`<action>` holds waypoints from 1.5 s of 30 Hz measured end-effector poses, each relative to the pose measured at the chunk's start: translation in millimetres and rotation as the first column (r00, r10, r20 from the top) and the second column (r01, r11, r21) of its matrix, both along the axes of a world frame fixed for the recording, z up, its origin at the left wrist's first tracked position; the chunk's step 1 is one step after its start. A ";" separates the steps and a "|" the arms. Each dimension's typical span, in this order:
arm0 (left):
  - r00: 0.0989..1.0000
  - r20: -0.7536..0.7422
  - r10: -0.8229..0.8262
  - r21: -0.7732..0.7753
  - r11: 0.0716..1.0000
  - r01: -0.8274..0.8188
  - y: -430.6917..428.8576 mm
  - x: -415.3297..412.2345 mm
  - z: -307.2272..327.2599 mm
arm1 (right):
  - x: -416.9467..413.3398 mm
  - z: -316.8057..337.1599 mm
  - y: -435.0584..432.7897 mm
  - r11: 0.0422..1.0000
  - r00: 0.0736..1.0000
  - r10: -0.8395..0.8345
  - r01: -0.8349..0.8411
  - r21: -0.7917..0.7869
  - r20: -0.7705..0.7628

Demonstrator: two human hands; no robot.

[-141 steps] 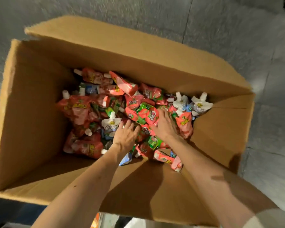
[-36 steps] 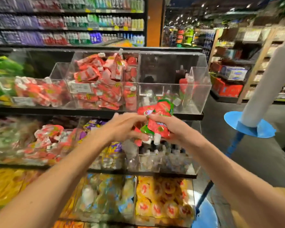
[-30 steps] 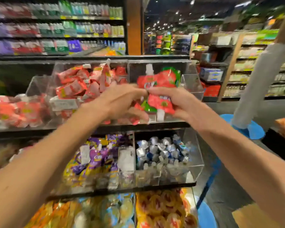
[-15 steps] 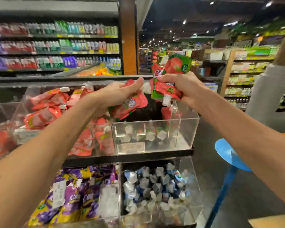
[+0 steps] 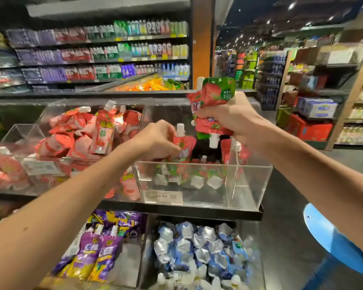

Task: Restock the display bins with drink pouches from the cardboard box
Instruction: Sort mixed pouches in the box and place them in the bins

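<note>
Head view: a red strawberry drink pouch (image 5: 183,144), white cap up, is pinched by the left hand (image 5: 155,139) at the open top of the clear acrylic bin (image 5: 249,185) on the upper shelf, where a few like pouches are seen lying. A bunch of strawberry pouches (image 5: 216,93) is clamped in the right hand (image 5: 231,118), raised above the same bin. The neighbouring bin (image 5: 38,126) is heaped with red pouches; purple pouches (image 5: 96,252) and blue-silver pouches (image 5: 197,243) are stocked below.

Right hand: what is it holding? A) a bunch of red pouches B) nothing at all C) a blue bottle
A: the right hand grips several red pouches with white caps, up above the clear bin.
</note>
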State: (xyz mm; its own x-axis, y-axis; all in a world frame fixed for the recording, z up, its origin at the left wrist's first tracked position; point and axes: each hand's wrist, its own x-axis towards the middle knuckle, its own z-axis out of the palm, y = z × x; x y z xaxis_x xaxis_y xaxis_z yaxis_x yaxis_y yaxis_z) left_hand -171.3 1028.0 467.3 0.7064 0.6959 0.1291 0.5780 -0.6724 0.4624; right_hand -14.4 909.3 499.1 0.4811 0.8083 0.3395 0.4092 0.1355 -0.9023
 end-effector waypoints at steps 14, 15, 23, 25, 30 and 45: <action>0.925 -0.366 -0.105 0.043 0.991 0.129 59.8 28.7 -14.0 | -8.6 -27.1 24.9 0.986 0.991 -0.126 0.131 -0.105 0.053; 0.939 -0.329 -0.098 0.023 0.993 0.112 62.2 35.2 -15.5 | -7.2 -26.1 25.8 0.985 0.989 -0.132 0.139 -0.101 0.072; 0.854 -0.519 -0.031 0.083 0.993 0.087 61.9 74.4 -48.2 | -2.1 -26.0 31.8 0.977 0.988 -0.127 0.139 -0.164 0.084; 0.812 -0.583 0.007 0.271 0.944 0.186 65.0 74.2 -48.4 | -2.2 -29.1 30.9 0.978 0.990 -0.113 0.127 -0.168 0.086; 0.798 -0.586 -0.142 0.248 0.906 0.343 61.9 68.9 -43.5 | -1.3 -34.3 28.3 0.971 0.989 -0.110 0.127 -0.204 0.094; 0.619 -0.785 -0.030 0.217 0.922 0.321 58.2 67.4 -42.9 | -4.3 -28.0 17.9 0.947 0.982 -0.116 0.066 -0.314 -0.146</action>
State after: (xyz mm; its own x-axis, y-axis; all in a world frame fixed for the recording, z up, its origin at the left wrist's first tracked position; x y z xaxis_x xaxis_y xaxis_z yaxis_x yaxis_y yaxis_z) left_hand -103.8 1086.3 424.3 0.7532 0.5701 -0.3281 0.4733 -0.8161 -0.3315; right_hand -18.7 927.2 471.0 0.5850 0.8110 -0.0052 0.2532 -0.1886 -0.9489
